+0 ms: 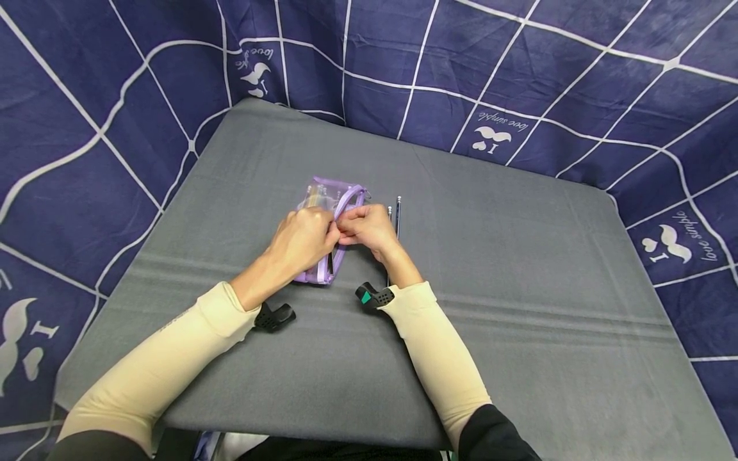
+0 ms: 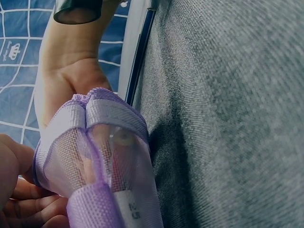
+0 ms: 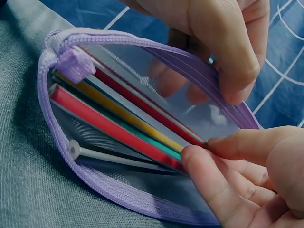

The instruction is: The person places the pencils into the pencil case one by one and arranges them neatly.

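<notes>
A see-through pencil case with purple trim lies on the grey table, its zipper unfastened. My left hand grips the case by its zippered edge, thumb over the purple band in the right wrist view. At the mouth, my right hand pinches the end of a dark red pencil between thumb and index finger. Inside the case are a yellow pencil, a green pencil, a brighter red pencil and a slim grey stick with a round end.
Two dark pencils lie on the table just right of the case, partly behind my right hand and forearm. A blue curtain with white lines hangs around the far and side edges of the grey table.
</notes>
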{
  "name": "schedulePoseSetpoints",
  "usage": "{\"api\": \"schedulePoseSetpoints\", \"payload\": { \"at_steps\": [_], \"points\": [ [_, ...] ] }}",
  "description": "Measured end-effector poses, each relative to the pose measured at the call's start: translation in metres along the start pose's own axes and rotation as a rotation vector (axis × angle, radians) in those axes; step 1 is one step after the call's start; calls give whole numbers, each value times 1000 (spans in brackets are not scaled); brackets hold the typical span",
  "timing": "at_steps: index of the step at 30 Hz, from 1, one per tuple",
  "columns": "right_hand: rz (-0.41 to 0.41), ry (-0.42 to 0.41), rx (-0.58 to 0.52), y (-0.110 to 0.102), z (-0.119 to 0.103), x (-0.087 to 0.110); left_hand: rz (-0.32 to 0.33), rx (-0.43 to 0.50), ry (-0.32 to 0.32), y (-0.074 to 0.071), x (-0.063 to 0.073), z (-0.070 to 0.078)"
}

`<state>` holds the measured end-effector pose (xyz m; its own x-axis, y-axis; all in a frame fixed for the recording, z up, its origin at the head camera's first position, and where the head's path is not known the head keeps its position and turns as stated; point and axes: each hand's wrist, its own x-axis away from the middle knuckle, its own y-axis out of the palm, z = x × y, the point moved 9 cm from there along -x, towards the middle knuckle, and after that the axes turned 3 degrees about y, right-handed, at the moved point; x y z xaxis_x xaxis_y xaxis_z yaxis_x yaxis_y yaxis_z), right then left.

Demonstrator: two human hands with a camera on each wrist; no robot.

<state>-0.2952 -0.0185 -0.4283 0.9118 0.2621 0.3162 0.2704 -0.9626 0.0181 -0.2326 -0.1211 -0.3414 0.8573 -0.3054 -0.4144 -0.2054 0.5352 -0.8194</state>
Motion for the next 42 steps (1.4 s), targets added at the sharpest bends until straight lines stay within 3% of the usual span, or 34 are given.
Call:
{"api": "schedulePoseSetpoints", "payload": {
  "at_steps": [18, 42],
  "points": [
    [-12, -33, -24, -7, -9, 9, -22, 9, -18, 3, -1, -1],
    [57, -42, 4, -39, -8, 16, -20, -12, -12, 3, -2, -1]
  ]
}}
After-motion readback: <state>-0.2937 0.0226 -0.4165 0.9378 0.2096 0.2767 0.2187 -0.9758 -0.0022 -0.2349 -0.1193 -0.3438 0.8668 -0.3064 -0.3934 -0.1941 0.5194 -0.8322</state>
